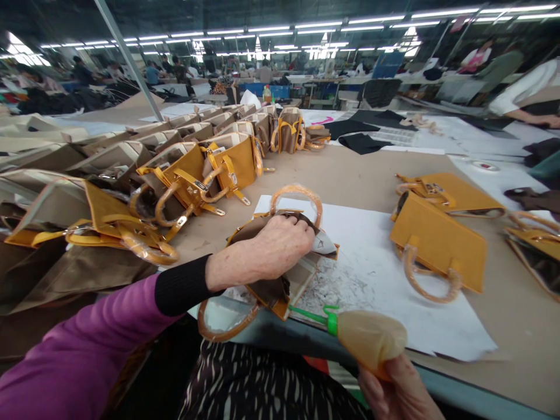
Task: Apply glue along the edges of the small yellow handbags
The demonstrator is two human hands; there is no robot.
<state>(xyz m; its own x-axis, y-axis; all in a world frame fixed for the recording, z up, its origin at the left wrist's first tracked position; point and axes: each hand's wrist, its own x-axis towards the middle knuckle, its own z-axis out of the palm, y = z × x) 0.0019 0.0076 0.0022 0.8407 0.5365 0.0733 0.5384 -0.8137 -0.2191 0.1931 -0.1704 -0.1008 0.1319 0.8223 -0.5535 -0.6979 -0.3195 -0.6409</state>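
Note:
A yellow-and-brown handbag (301, 283) lies on the white paper at the table's near edge, its mouth toward me. One clear-wrapped ring handle stands up behind it and the other hangs over the edge. My left hand (273, 245) is at the bag's top, fingers curled onto the dark lining; what they pinch is hidden. In my right hand (396, 385) is a soft glue bottle (371, 338) with a green cap and long thin nozzle. The nozzle's tip reaches the bag's near rim; whether it touches, I cannot tell.
Rows of open handbags (175, 181) fill the table's left side. Finished-looking yellow bags (441, 239) lie on the right. White paper (363, 274) covers brown board under the work. Black pieces (361, 143) lie farther back. Another person's arm (531, 93) shows at far right.

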